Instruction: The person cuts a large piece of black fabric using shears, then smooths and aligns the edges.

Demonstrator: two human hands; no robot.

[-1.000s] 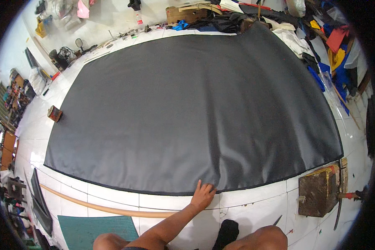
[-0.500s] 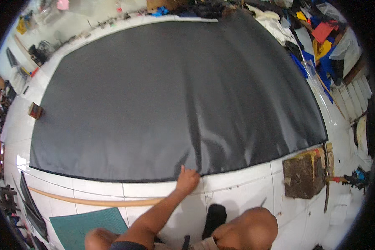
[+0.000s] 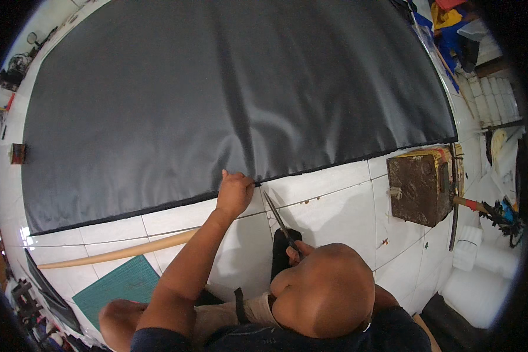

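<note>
A large black sheet [image 3: 158, 117] with a smooth, slightly shiny surface is spread over the floor, wrinkled near its front edge. My left hand [image 3: 236, 192] is closed on that front edge, gripping the material. Just right of it, the long narrow blades of a pair of scissors [image 3: 274, 210] point up toward the edge, apart from the sheet. My right hand [image 3: 298, 252] is wrapped round the scissors' dark handle, partly hidden behind my right knee.
A brown block [image 3: 419, 189] stands at the right, beside a dark rod. A long tan strip [image 3: 123, 252] and a green cutting mat [image 3: 120, 287] lie at the near left. A small box [image 3: 17, 154] sits by the sheet's left edge. White tiles [image 3: 334, 205] show in front.
My view has tilted down and shifted right. My right hand with the scissors has come into sight near my knee. My left hand keeps its hold on the sheet's edge.
</note>
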